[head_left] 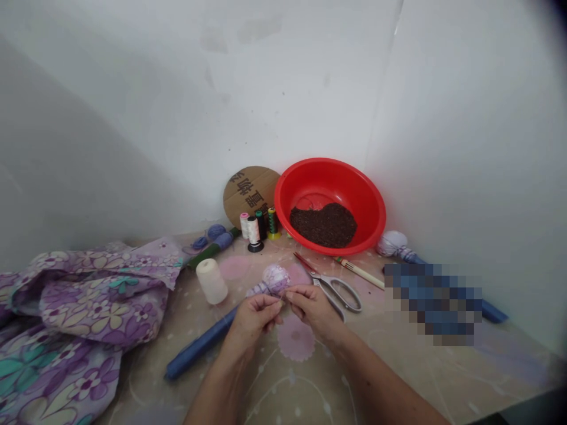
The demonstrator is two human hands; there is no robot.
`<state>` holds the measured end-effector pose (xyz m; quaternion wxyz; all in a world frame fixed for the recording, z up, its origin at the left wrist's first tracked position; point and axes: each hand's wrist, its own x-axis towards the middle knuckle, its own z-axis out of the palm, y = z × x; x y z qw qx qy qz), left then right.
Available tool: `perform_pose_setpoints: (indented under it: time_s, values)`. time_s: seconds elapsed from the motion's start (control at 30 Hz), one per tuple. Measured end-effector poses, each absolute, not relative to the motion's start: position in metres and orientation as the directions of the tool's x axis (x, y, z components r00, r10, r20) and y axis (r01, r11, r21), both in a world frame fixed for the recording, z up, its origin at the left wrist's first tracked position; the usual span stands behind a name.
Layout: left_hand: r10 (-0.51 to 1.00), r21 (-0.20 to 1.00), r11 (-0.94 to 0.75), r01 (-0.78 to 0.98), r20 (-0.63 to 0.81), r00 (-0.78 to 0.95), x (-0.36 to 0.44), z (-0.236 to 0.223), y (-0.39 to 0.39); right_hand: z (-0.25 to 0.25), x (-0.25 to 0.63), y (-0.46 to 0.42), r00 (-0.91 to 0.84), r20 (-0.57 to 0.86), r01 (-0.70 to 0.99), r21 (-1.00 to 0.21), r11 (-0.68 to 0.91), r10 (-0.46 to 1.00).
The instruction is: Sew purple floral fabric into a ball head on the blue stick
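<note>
Over by the wall (pixel 283 71), a basin (pixel 371 206) of dark grains (pixel 325 227) stands beside a cardboard disc (pixel 239 198). A pale stick (pixel 365 276) lies in front.

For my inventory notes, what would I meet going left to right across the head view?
Floral fabric, cream thread cone, left hand, right hand, white ball.

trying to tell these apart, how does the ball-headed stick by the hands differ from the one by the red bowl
The near stick's ball shows purple patterning; the far stick's looks mostly white.
In the picture, the near stick's handle points lower left, the far stick's lower right.
Both have a rounded head and a blue handle.
</note>
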<state>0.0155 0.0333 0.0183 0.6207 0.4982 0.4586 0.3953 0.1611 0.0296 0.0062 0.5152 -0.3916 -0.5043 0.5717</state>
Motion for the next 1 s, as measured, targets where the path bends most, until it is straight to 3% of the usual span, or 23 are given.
perform_pose_setpoints:
  time_s: [0.6,1.0]
  values:
    - [0.950,0.977,0.210,-0.041,-0.194,0.245,0.0160,0.0191,0.0322,-0.0011,0.1606,0.0327,-0.162,0.124,-0.142,-0.985,0.101,0.979]
    - [0.951,0.978,0.204,-0.041,-0.188,0.244,0.0150,0.0188,0.0321,0.0017,0.1596,0.0313,-0.153,0.083,-0.184,-0.981,0.055,0.985]
